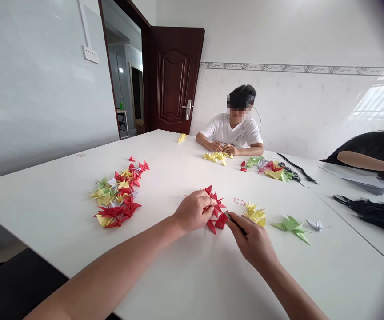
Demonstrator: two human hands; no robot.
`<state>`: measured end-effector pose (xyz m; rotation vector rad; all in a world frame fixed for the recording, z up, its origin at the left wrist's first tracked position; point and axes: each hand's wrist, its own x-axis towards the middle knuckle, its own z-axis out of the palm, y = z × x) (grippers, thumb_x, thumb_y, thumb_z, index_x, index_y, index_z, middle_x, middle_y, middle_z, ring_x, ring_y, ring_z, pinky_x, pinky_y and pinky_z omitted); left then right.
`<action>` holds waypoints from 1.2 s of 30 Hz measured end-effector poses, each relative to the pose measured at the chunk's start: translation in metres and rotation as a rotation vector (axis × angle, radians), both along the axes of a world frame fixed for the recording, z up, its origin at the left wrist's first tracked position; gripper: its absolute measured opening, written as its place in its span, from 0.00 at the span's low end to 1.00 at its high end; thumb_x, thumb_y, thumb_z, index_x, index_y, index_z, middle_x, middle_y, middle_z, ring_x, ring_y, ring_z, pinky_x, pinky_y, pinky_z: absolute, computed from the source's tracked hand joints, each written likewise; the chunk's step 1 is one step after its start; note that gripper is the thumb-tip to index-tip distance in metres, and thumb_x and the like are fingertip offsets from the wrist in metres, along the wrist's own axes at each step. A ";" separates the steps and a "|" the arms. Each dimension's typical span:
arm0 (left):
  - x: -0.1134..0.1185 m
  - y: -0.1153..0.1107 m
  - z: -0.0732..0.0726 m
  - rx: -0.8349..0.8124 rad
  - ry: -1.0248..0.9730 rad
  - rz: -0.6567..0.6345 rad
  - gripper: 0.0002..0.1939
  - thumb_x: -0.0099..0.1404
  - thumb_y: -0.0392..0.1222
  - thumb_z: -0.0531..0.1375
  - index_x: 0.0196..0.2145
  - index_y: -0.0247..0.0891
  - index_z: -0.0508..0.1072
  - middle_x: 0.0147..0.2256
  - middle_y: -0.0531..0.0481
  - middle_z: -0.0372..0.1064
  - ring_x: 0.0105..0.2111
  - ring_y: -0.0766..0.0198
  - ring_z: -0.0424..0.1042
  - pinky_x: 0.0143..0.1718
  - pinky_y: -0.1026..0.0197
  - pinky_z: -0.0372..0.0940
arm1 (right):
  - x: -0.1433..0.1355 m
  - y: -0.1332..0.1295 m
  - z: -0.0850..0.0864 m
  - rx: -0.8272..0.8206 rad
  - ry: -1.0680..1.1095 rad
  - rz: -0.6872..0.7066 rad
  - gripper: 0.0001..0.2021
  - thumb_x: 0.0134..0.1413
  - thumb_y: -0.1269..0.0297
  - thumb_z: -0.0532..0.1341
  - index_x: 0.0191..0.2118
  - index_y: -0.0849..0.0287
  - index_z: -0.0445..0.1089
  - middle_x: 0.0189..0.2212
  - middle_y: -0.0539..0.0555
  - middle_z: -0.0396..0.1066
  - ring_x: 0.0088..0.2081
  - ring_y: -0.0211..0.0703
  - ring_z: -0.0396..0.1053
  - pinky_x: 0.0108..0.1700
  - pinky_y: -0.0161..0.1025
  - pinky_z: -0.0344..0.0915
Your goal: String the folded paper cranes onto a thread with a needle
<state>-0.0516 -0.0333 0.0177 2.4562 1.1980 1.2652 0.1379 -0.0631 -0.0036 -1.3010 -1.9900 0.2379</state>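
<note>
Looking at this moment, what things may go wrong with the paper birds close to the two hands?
The red paper birds are right at the left hand and the dark object held in the right hand, so a slip or hard press might crease or tear one.

The yellow paper birds lie just beside the right hand; a sideways move could perhaps knock or flatten them.

The left grip (194, 211) is a bare hand with rounded knuckles; the right grip (257, 242), also a bare hand, has slim fingers. Both the left forearm (122, 264) and the right forearm (288, 284) are uncovered, smooth, and taper towards the wrist. The upper arms lie out of view.
</note>
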 end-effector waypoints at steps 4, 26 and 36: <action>-0.018 0.016 0.003 -0.010 -0.082 0.147 0.09 0.58 0.32 0.55 0.34 0.37 0.75 0.31 0.49 0.70 0.32 0.66 0.71 0.35 0.65 0.68 | 0.002 0.003 0.002 -0.034 0.042 -0.140 0.18 0.55 0.52 0.52 0.39 0.58 0.71 0.33 0.55 0.73 0.30 0.41 0.68 0.30 0.34 0.62; -0.042 0.035 -0.010 -0.137 -0.017 0.306 0.12 0.57 0.33 0.55 0.39 0.38 0.73 0.36 0.51 0.74 0.36 0.68 0.72 0.40 0.67 0.67 | 0.007 0.012 -0.009 -0.318 0.089 -0.241 0.24 0.44 0.44 0.57 0.41 0.55 0.73 0.32 0.52 0.75 0.34 0.48 0.71 0.33 0.39 0.65; -0.113 0.045 -0.002 -0.408 0.184 1.074 0.14 0.53 0.36 0.59 0.39 0.33 0.72 0.61 0.34 0.45 0.62 0.39 0.37 0.53 0.38 0.52 | 0.015 0.020 -0.013 -0.366 0.017 -0.202 0.27 0.42 0.41 0.57 0.42 0.57 0.73 0.35 0.54 0.76 0.35 0.50 0.72 0.31 0.39 0.67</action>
